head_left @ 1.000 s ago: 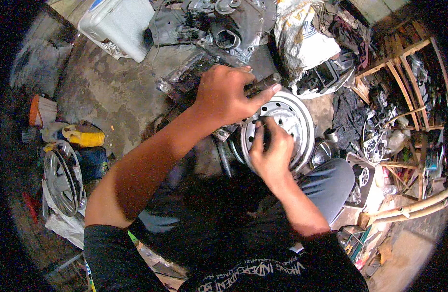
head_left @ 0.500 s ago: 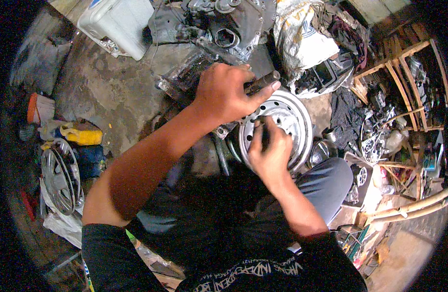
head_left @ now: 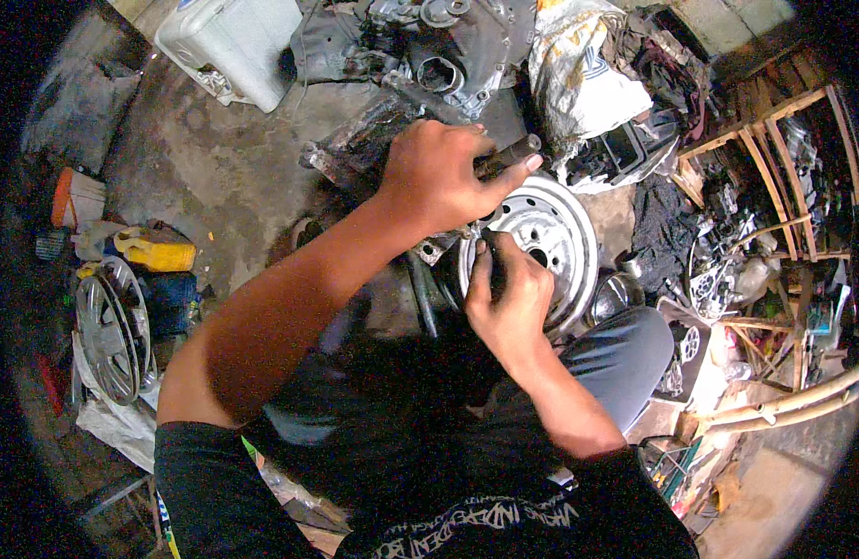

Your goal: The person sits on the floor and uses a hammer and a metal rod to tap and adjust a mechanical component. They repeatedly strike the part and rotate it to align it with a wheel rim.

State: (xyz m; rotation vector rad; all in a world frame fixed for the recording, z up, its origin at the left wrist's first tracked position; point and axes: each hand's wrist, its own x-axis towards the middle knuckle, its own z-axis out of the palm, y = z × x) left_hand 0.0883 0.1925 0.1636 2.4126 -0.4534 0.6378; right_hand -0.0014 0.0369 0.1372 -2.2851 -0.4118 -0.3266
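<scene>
A silver steel wheel rim [head_left: 560, 233] lies flat on the ground in front of my knees. My left hand [head_left: 439, 177] is closed around a dark tool handle [head_left: 508, 154] that sticks out past my thumb, above the rim's upper left edge. Just below it, my right hand [head_left: 508, 298] grips a dark object at the rim's near left edge; what it holds is mostly hidden by my fingers. The rim's centre hole and bolt holes show between the two hands.
A white plastic container [head_left: 229, 42] stands at the top left. Grey engine parts [head_left: 439, 47] and a crumpled bag [head_left: 578, 74] lie beyond the rim. A yellow jug [head_left: 154, 250] and a hubcap [head_left: 112, 326] are at left. Wooden racks [head_left: 774, 186] with clutter fill the right.
Both hands stay at the rim's left edge; the left hand with the handle has shifted slightly.
</scene>
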